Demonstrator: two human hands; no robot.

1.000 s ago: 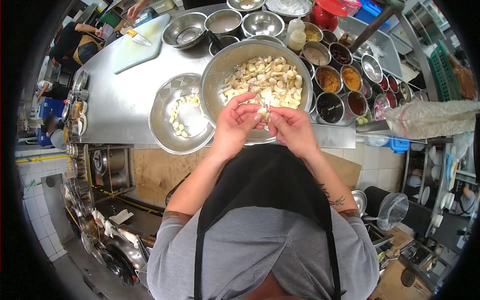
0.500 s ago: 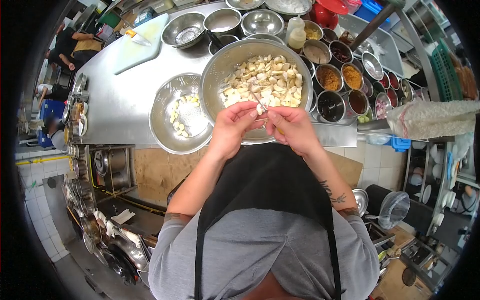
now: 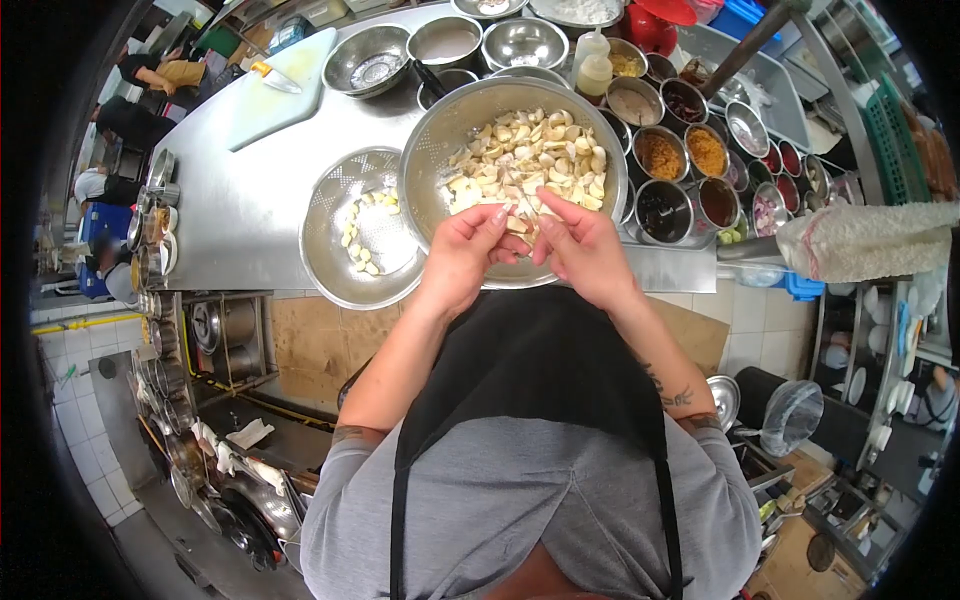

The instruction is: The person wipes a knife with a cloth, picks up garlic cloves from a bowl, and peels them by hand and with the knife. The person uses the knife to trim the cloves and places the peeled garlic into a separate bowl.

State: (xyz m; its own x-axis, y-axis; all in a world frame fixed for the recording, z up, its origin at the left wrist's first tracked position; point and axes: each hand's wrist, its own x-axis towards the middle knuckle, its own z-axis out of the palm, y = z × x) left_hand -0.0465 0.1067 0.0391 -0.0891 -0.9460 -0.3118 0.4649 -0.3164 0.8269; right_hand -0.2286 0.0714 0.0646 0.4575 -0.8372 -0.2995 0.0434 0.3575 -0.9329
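My left hand and my right hand meet over the near rim of a large steel colander full of garlic cloves. Between the thumb and fingers of my left hand is a garlic clove. My right hand's fingers are bent round something I cannot make out, close beside that clove. A second perforated bowl to the left holds some pale peeled cloves.
A cutting board with a knife lies at the back left. Steel bowls line the back. Several sauce and spice pots and a towel are at the right. People stand far left.
My right hand's index finger has lifted and spread from the thumb. The clove in my left hand shows more clearly, and the thin dark blade seen between my hands earlier no longer shows.
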